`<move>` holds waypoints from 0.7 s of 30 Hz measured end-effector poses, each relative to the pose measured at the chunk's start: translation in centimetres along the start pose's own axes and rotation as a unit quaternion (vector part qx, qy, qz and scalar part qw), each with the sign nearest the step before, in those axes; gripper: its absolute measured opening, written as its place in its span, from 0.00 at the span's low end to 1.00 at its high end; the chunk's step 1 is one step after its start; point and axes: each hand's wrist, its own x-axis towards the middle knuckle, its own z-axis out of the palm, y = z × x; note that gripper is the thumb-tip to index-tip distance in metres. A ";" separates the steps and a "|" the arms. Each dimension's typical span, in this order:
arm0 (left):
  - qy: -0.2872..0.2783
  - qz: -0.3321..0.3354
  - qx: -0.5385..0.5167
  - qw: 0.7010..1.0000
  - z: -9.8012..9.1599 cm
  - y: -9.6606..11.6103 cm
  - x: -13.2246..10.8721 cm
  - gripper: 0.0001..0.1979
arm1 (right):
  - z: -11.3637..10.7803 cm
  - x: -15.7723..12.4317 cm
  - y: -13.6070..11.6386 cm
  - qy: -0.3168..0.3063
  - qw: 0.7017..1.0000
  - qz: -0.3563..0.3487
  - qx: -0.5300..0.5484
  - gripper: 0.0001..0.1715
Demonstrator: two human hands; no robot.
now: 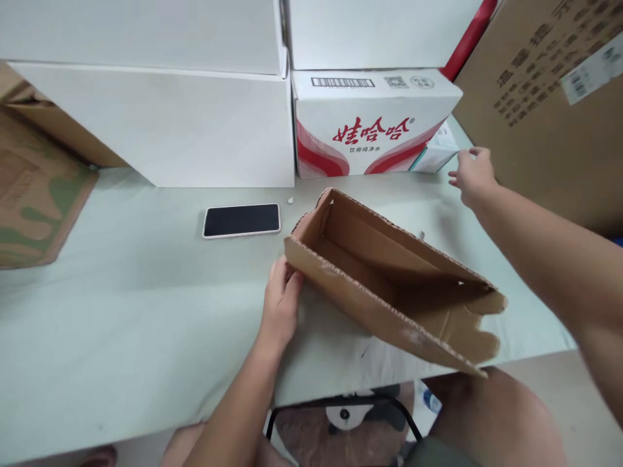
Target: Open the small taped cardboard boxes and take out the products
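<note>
An open-topped brown cardboard box (370,298) with torn, ragged edges lies slanted on the table, its inside showing nothing loose. My left hand (282,292) grips its near left corner, thumb on the outer wall. At the back right, my right hand (473,174) is stretched out with fingers loosely bent and apart. Its fingertips are close beside a small white carton (438,149) with a green edge; whether they touch it I cannot tell. That carton stands against a white and red bottled-water carton (360,136).
Large white boxes (214,130) are stacked along the back. A phone (242,220) lies left of the cardboard box. A big brown carton (545,123) stands at the right, and a brown and green carton (39,201) at the left. The pale-covered table (146,337) ends near my legs.
</note>
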 end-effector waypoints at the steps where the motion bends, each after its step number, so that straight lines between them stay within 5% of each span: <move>1: -0.007 -0.010 -0.005 1.000 -0.3 0.0 -0.2 0.23 | -1.0 -2.2 -0.3 0.013 1.000 0.009 0.002 0.11; 3: -0.015 -0.025 -0.013 0.999 -0.9 0.0 -0.9 0.23 | -3.4 -7.4 -0.8 -0.010 0.999 0.033 0.014 0.08; 7: -0.006 -0.025 -0.015 1.000 -1.7 0.4 -2.3 0.22 | -8.1 -18.5 -1.4 -0.183 0.980 0.082 0.015 0.20; 10: -0.012 0.000 -0.025 1.000 -1.6 0.7 -3.1 0.22 | -9.3 -24.8 -1.7 -0.227 0.968 0.066 -0.081 0.26; 16: -0.029 0.036 -0.021 0.999 -0.8 0.1 -3.8 0.22 | -8.0 -28.1 -2.0 -0.191 0.953 0.214 -0.096 0.14; 21: -0.024 0.008 -0.022 0.999 -0.8 -0.3 -3.6 0.19 | -8.8 -29.0 -1.0 -0.190 0.947 0.250 0.069 0.13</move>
